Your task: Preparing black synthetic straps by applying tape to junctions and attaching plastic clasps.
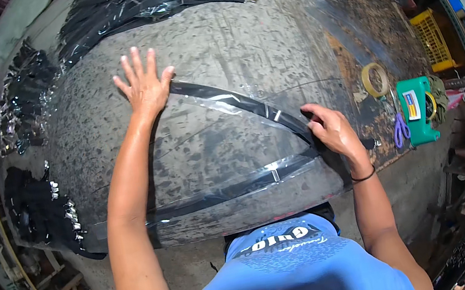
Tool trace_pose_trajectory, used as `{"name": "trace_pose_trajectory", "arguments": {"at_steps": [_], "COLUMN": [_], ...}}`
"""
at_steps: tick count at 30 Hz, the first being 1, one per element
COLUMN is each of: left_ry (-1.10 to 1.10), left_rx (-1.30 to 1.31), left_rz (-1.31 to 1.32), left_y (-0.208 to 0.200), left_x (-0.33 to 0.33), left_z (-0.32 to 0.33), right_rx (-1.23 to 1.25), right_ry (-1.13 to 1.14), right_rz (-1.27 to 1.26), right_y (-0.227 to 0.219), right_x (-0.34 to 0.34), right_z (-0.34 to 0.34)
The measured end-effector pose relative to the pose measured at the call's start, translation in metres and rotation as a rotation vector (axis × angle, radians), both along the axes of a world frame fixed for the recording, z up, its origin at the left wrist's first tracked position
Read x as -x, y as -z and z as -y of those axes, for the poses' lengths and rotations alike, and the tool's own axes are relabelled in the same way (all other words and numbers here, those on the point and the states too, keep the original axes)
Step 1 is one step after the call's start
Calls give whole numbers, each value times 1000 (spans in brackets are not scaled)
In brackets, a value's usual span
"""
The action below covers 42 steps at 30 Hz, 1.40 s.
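My left hand (147,92) lies flat with its fingers spread, its thumb beside the upper end of a black strap (231,97) in a clear plastic sleeve. That strap slants down to the right. My right hand (332,131) is at its lower end, thumb and forefinger apart and bent; the other fingers are partly hidden. Whether it presses on the strap I cannot tell. A second sleeved black strap (234,191) runs along the near edge of the worktable (191,47), meeting the first close to my right hand. Both carry a pale band.
Black straps with metal ends (141,3) are heaped at the back; a shiny bundle (21,97) and another dark stack (36,205) lie left. At right are a tape roll (375,80), purple-handled scissors (401,130), a green tape dispenser (417,111) and a yellow crate (431,41).
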<state>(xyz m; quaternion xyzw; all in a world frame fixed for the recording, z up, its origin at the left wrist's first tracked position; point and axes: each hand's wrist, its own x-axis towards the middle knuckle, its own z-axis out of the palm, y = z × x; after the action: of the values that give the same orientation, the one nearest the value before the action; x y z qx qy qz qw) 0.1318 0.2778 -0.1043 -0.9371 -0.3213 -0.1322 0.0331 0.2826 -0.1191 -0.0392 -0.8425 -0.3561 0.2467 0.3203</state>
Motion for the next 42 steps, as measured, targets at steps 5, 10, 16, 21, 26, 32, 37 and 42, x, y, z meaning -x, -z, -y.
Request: {"name": "trace_pose_trajectory", "arguments": {"at_steps": [5, 10, 16, 21, 26, 32, 37, 42], "left_ry": [-155, -41, 675, 690, 389, 416, 258, 301], "left_rx": [27, -13, 323, 522, 793, 764, 797, 700], "left_rz": [158, 367, 62, 26, 548, 522, 599, 512], "left_y": [6, -10, -46, -65, -81, -27, -31, -25], "left_x": [-26, -36, -32, -1, 60, 117, 107, 108], "left_z": [-1, 26, 202, 242, 287, 337, 341, 341], "right_rx": [-3, -81, -167, -283, -333, -31, 404, 280], "right_ry": [-30, -55, -48, 47, 397, 355, 270, 168], "right_rz": [17, 137, 243, 261, 295, 471, 461, 520], "right_y": [-1, 11, 17, -3, -22, -3, 14, 29], "right_x": [1, 2, -4, -28, -125, -220, -241, -265], "right_z": [2, 7, 28, 48, 97, 58, 36, 39]}}
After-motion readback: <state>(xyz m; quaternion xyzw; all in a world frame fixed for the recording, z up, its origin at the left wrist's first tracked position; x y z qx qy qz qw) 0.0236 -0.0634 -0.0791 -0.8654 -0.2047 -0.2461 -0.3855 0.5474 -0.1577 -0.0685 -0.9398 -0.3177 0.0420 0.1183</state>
